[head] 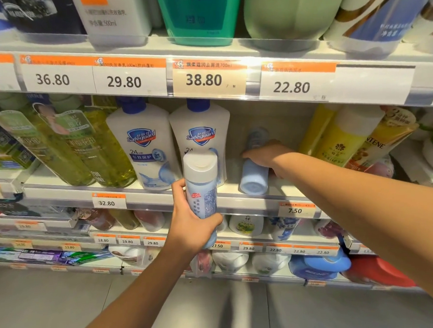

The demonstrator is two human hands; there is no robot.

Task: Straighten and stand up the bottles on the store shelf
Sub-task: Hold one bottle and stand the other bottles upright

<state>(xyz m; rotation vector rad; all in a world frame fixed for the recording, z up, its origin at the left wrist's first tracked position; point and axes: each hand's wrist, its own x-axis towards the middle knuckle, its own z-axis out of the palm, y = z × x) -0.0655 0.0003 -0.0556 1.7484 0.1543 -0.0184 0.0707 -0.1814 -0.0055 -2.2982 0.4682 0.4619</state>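
My left hand (pixel 191 223) grips a slim light-blue bottle (pixel 201 189) with a grey-white cap, upright in front of the middle shelf's edge. My right hand (pixel 265 156) reaches into a gap on the middle shelf (pixel 237 203) and closes around a second light-blue bottle (pixel 253 177). That bottle lies tilted, its rounded end toward the shelf front. A third similar bottle (pixel 258 136) shows dimly behind the hand. Two white Safeguard bottles (pixel 144 145) (pixel 201 129) stand upright to the left of the gap.
Green bottles (pixel 84 150) lean at the left, yellow bottles (pixel 344 134) lean at the right of the gap. The upper shelf (pixel 206 76) with price tags overhangs the gap. Lower shelves hold several small bottles and boxes. Grey floor below.
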